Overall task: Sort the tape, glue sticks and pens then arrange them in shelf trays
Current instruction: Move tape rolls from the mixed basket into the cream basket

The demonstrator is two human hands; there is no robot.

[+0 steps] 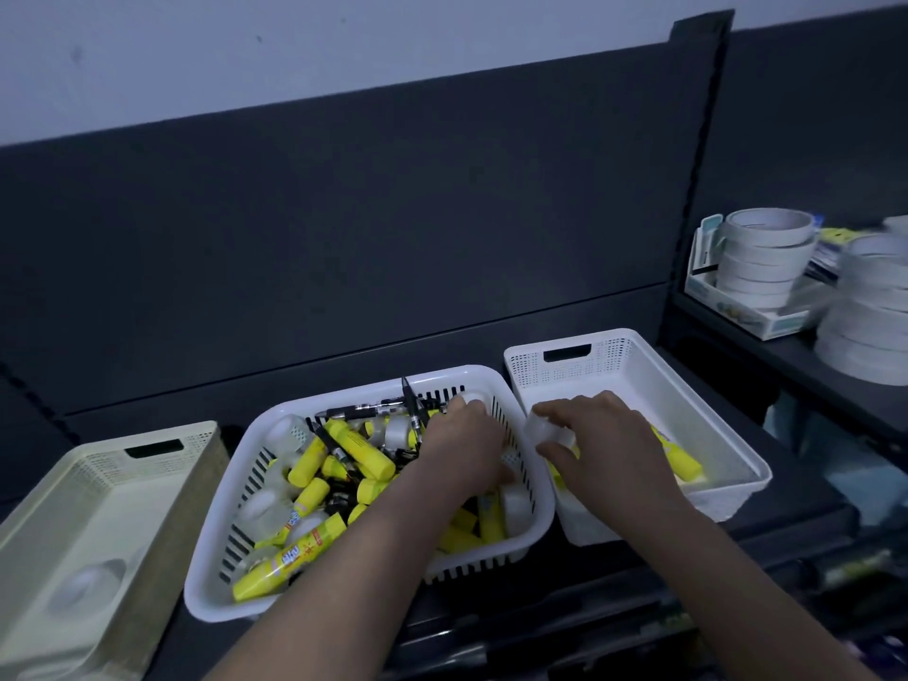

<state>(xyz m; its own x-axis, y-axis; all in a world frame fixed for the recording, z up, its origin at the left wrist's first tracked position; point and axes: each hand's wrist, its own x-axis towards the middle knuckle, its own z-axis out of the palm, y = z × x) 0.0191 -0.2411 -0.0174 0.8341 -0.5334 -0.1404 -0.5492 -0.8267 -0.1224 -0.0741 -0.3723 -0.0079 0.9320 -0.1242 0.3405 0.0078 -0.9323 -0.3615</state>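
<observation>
A white slotted basket (216,607) in the middle holds mixed yellow glue sticks (361,449), black pens (363,411) and clear tape rolls (398,432). My left hand (462,444) reaches down into its right side, with the fingertips buried among the items next to a white roll. My right hand (604,439) hovers over the left edge of the white tray (614,356) on the right and pinches a small clear tape roll (548,432). That tray holds yellow glue sticks (680,457). A cream tray (64,484) on the left holds one clear tape roll (88,584).
All three containers sit side by side on a dark shelf against a dark back panel. On the neighbouring shelf to the right stand two stacks of white tape rolls (761,258) (869,307), one of them in a small box. Lower shelves show below the front edge.
</observation>
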